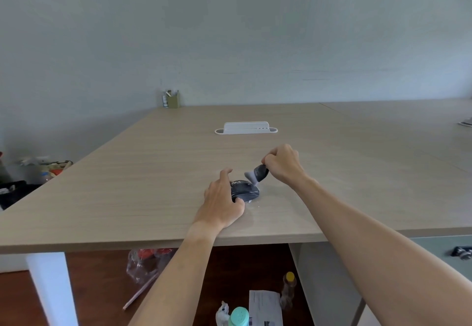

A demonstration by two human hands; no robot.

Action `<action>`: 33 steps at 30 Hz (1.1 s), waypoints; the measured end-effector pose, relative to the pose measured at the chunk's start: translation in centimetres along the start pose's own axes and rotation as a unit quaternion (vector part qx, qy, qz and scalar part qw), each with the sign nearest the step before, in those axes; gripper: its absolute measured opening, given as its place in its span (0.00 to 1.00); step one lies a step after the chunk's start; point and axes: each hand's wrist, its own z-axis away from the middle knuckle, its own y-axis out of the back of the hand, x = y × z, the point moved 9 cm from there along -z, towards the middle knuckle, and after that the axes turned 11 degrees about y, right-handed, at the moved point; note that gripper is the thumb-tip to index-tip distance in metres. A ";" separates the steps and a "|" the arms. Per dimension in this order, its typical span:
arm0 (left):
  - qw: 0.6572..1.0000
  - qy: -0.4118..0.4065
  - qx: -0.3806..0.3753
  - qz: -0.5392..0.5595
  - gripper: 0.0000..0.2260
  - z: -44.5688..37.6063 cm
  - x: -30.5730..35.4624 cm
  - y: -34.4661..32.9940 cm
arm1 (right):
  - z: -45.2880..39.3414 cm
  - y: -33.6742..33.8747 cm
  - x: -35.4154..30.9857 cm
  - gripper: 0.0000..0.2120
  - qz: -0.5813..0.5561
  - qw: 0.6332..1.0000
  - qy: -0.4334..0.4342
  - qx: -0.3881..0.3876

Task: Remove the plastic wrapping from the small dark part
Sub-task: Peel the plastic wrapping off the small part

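A dark rounded object like a computer mouse [245, 191] lies on the wooden table [153, 172] near the front edge, with glossy clear plastic around its right side. My left hand [221, 203] grips its left side, thumb at the front and fingers over the back. Just right of it and a little above the table, my right hand [282, 163] pinches the small dark part [261, 172]. A grey, filmy piece of plastic wrapping [249, 176] hangs from that part's lower left end toward the mouse.
A white tray-like holder [246, 128] stands mid-table behind the hands. A pen pot [172, 99] sits at the far edge by the wall. Under the table lie a plastic bag [145, 264], bottles [288, 290] and paper [265, 308]. Clutter sits at the left.
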 end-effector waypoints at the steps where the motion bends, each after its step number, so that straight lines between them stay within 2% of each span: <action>1: 1.000 0.000 0.000 0.001 0.32 0.0 0.0 0.0 | -0.2 0.0 0.0 0.13 -0.017 1.000 0.004 0.003; 4: 1.000 -0.002 0.001 -0.002 0.33 0.2 0.2 0.1 | -0.1 -0.6 -0.4 0.23 -0.039 0.999 0.010 -0.020; 5: 1.000 -0.003 0.002 -0.003 0.33 0.2 0.3 0.2 | 0.1 -0.8 -0.3 0.23 -0.028 0.999 0.010 -0.030; 8: 1.000 -0.002 0.004 -0.001 0.33 0.4 0.6 0.4 | 0.6 -0.4 -0.4 0.09 0.028 0.999 0.004 -0.029; 10: 1.000 -0.001 0.001 0.004 0.34 0.5 0.7 0.4 | 0.6 0.3 -0.3 0.15 0.034 0.999 0.008 -0.008; 12: 1.000 -0.002 -0.003 0.007 0.34 0.5 0.6 0.4 | 0.5 0.7 -0.1 0.12 0.008 1.000 -0.005 0.008; 13: 1.000 -0.003 -0.005 0.009 0.34 0.5 0.5 0.4 | 0.6 0.5 -0.2 0.09 -0.015 1.000 -0.010 0.003; 16: 1.000 -0.005 -0.011 0.010 0.35 0.4 0.4 0.3 | 0.5 -0.8 0.1 0.16 -0.058 0.997 -0.019 -0.042; 19: 1.000 -0.004 -0.008 0.011 0.35 0.5 0.7 0.4 | 0.8 -0.9 0.2 0.10 -0.011 0.999 -0.008 -0.046; 21: 1.000 -0.003 -0.009 0.014 0.35 0.6 0.7 0.4 | 0.7 -0.3 0.0 0.14 0.014 1.000 0.002 -0.025; 23: 1.000 0.000 -0.010 0.017 0.35 0.4 0.4 0.3 | 0.6 -0.1 -0.4 0.09 -0.005 1.000 0.005 -0.003; 26: 1.000 -0.002 -0.005 0.018 0.35 0.4 0.4 0.4 | 0.5 -1.1 -1.4 0.20 -0.059 0.998 0.022 -0.022; 27: 1.000 -0.005 -0.003 0.017 0.35 0.5 0.6 0.5 | 0.5 -1.7 -1.5 0.20 -0.062 0.997 0.024 -0.040; 29: 1.000 -0.003 -0.002 0.016 0.35 0.7 0.8 0.5 | 0.7 -2.3 -1.7 0.15 -0.033 0.997 0.027 -0.061; 30: 1.000 -0.001 0.000 0.017 0.35 0.7 0.7 0.5 | 0.7 -2.1 -1.7 0.10 -0.013 0.998 0.026 -0.053; 31: 1.000 0.002 -0.001 0.020 0.36 0.6 0.5 0.4 | 0.7 -1.7 -1.9 0.09 0.004 0.999 0.029 -0.040; 33: 1.000 0.005 -0.002 0.026 0.36 0.4 0.2 0.3 | 0.6 -0.9 -2.4 0.16 0.017 0.999 0.043 -0.016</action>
